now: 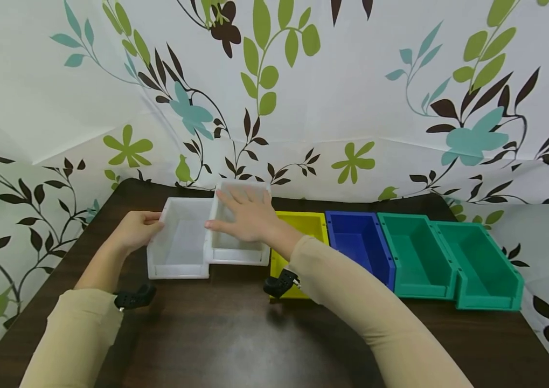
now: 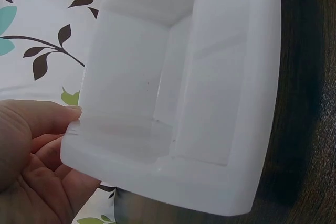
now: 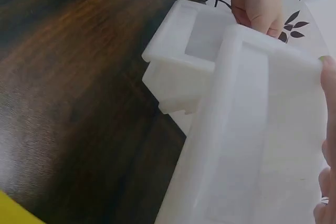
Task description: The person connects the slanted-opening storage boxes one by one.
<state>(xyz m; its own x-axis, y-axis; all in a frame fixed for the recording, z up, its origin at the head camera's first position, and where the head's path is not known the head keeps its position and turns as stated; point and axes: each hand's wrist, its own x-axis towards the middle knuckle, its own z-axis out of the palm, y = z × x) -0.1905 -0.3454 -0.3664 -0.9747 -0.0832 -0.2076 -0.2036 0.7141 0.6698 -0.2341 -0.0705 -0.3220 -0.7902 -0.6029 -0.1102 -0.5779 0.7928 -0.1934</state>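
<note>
Two white storage bins are side by side at the left of the row. My left hand pinches the left wall of the leftmost white bin, thumb on the rim and the other fingers outside. My right hand is spread over the second white bin, its fingers reaching toward the far side and its thumb at the left rim. This second bin sits a little farther back and overlaps its neighbour's edge in the right wrist view, where only part of the right fingers shows.
To the right stand a yellow bin, partly covered by my right forearm, a blue bin and two green bins, all on a dark wooden table. A leaf-patterned cloth hangs behind the table.
</note>
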